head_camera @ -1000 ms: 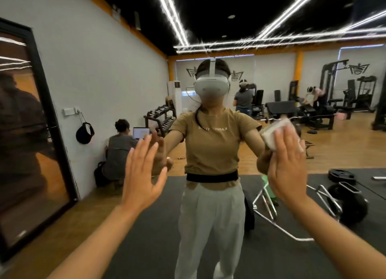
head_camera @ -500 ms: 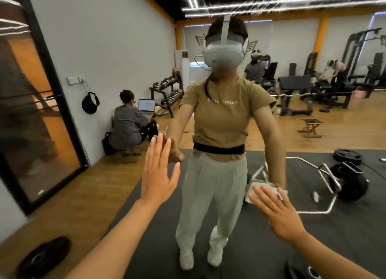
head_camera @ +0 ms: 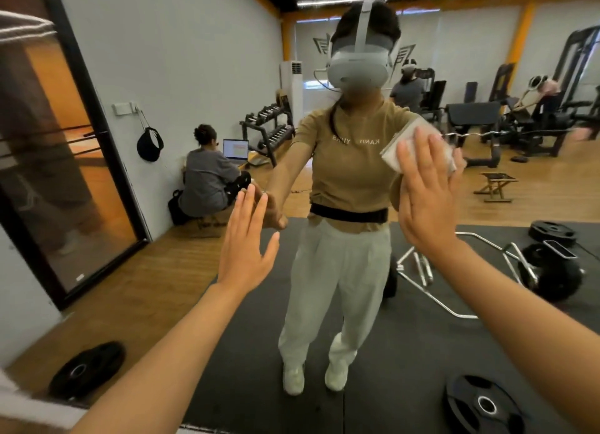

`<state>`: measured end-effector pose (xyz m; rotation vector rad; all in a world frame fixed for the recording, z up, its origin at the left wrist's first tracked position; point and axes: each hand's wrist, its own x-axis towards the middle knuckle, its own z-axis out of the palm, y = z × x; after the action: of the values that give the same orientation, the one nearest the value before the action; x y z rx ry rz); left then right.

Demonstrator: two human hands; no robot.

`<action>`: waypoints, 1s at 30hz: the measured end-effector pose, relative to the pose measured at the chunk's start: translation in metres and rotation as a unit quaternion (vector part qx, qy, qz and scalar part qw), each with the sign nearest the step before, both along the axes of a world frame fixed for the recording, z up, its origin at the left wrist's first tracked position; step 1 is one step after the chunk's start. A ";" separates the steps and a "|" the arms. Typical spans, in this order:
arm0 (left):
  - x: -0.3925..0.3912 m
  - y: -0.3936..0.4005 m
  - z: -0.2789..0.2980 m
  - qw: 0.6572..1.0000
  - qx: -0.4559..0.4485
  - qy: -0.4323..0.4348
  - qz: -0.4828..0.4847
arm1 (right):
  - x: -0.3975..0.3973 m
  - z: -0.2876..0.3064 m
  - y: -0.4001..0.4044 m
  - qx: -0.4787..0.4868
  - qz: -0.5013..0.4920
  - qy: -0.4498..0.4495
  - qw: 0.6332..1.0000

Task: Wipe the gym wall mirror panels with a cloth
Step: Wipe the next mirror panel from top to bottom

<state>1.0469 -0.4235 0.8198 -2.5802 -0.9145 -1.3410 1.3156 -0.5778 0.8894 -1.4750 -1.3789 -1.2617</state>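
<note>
The wall mirror (head_camera: 201, 63) fills almost the whole view and shows my own reflection with both arms stretched out. My right hand (head_camera: 428, 193) presses a folded white cloth (head_camera: 394, 151) flat against the glass at chest height, fingers straight and spread. The cloth shows above and left of my fingers; the palm hides the rest. My left hand (head_camera: 248, 245) rests flat on the mirror lower and to the left, fingers straight, holding nothing.
A dark-framed glass door (head_camera: 65, 160) stands at the left. Reflected behind me are a seated person (head_camera: 207, 177) with a laptop, a dumbbell rack (head_camera: 268, 131), weight plates (head_camera: 86, 370), a bar frame (head_camera: 431, 290) on the black mat and gym machines (head_camera: 506, 115).
My right hand carried the cloth down the glass to hip height, then back up to chest height. My left hand stayed flat on the mirror. The camera tilted downward.
</note>
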 end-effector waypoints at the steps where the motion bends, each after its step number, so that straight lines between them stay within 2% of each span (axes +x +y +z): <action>1: -0.001 0.000 0.000 1.000 0.001 0.004 0.004 | 0.000 -0.021 0.002 -0.013 -0.003 -0.015 1.000; 3: -0.002 0.001 0.000 1.000 0.005 0.014 0.010 | 0.006 -0.080 0.001 -0.094 -0.027 -0.094 0.991; 4: -0.002 0.000 0.000 1.000 0.004 0.018 0.012 | 0.010 -0.115 -0.003 -0.152 -0.046 -0.162 0.974; 6: -0.003 0.000 0.000 1.000 0.000 0.023 0.012 | 0.019 -0.182 -0.017 -0.269 -0.093 -0.312 0.907; 7: -0.004 0.000 0.000 1.000 -0.004 0.026 0.012 | 0.024 -0.207 -0.026 -0.325 -0.114 -0.358 0.868; 8: -0.005 0.000 0.000 0.999 -0.007 0.030 0.011 | 0.026 -0.220 -0.033 -0.377 -0.129 -0.379 0.835; 10: -0.007 0.001 0.001 0.999 -0.007 0.036 0.009 | 0.029 -0.221 -0.037 -0.416 -0.148 -0.400 0.803; 12: -0.008 0.002 0.001 0.999 -0.004 0.042 0.008 | 0.026 -0.202 -0.027 -0.358 -0.125 -0.424 0.822; 14: -0.009 0.004 0.000 0.999 0.001 0.045 0.006 | 0.016 -0.157 -0.011 -0.277 -0.091 -0.386 0.875; 17: -0.009 0.006 0.000 0.999 0.015 0.049 0.010 | -0.006 -0.057 0.011 -0.143 -0.021 -0.221 0.964; 20: -0.009 0.007 -0.001 0.998 0.020 0.052 0.012 | -0.026 0.015 0.025 -0.025 0.016 -0.051 0.998; 23: -0.008 0.010 -0.001 0.998 0.028 0.051 0.011 | -0.041 0.005 0.036 0.021 0.018 -0.008 1.000; 25: -0.009 0.012 -0.003 0.998 0.039 0.050 0.011 | -0.049 -0.049 0.039 -0.029 0.009 -0.041 0.999; 26: -0.009 0.013 -0.004 0.998 0.044 0.049 0.012 | -0.050 -0.085 0.039 -0.081 0.001 -0.088 0.993; 28: -0.009 0.015 -0.005 0.997 0.052 0.048 0.010 | -0.045 -0.163 0.034 -0.208 -0.033 -0.248 0.946; 29: -0.010 0.016 -0.005 0.997 0.058 0.050 0.010 | -0.040 -0.197 0.028 -0.269 -0.059 -0.334 0.901; 30: -0.011 0.018 -0.005 0.996 0.064 0.056 0.011 | -0.036 -0.225 0.020 -0.343 -0.081 -0.383 0.854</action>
<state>1.0358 -0.4058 0.8150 -2.5127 -0.8090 -1.1952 1.2798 -0.5581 0.6646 -1.6211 -2.4744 -1.6631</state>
